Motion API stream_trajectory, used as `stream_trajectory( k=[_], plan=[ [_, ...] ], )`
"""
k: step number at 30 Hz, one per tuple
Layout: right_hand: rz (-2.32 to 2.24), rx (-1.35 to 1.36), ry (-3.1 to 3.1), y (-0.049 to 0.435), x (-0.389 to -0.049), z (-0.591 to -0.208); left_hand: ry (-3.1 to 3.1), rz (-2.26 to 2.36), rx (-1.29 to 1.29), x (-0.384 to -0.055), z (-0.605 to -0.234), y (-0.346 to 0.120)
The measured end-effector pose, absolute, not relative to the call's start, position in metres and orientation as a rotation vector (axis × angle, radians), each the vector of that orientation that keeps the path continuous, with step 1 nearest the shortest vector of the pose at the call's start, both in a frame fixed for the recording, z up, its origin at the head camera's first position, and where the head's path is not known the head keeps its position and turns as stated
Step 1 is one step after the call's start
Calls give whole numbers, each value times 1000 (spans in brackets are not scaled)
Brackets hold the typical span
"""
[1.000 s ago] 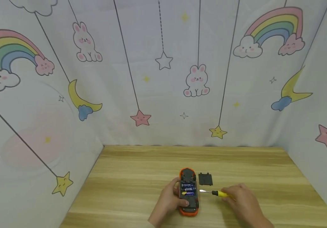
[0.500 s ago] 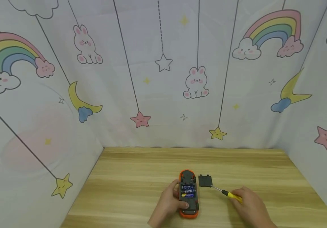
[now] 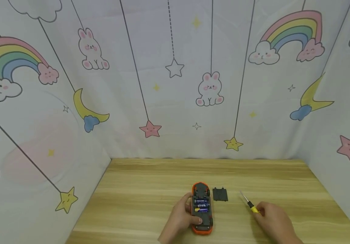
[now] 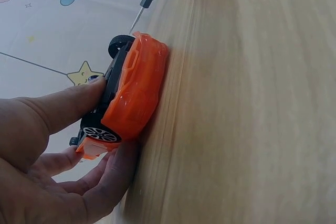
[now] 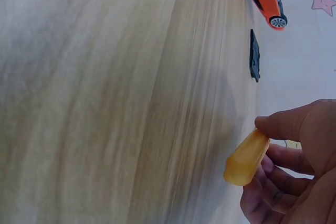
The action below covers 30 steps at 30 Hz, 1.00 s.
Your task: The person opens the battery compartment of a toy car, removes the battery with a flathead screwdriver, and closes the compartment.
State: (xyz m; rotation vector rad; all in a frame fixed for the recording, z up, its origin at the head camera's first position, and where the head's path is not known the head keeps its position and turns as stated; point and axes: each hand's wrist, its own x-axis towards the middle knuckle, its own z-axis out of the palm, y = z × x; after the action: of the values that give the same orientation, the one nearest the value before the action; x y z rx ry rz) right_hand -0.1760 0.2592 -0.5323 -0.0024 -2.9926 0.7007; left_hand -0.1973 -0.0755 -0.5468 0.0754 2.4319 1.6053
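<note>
An orange toy car (image 3: 202,223) lies upside down on the table, its battery compartment uncovered and several blue batteries (image 3: 201,205) inside. My left hand (image 3: 179,215) grips the car from the left, thumb on the black underside and fingers around the side, as the left wrist view shows. In my right hand (image 3: 274,218) is a screwdriver (image 3: 254,208) with a yellow handle, pinched between thumb and fingers, its metal shaft pointing away and to the left. Between the car and the screwdriver tip, a black battery cover (image 3: 220,194) lies flat on the table.
The wooden table (image 3: 144,183) meets a white curtain (image 3: 175,101) at its back edge and on both sides. The curtain is printed with rainbows, rabbits, moons and stars.
My right hand has moved the screwdriver right, away from the car and past the battery cover, its tip now angled more away from me. The left hand and car stay in place.
</note>
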Motion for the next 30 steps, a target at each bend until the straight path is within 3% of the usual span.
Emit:
stream_trajectory(
  k=[30],
  plan=[
    [835, -121, -3034, 263, -191, -544, 2403, 1625, 76, -199, -548, -76]
  ],
)
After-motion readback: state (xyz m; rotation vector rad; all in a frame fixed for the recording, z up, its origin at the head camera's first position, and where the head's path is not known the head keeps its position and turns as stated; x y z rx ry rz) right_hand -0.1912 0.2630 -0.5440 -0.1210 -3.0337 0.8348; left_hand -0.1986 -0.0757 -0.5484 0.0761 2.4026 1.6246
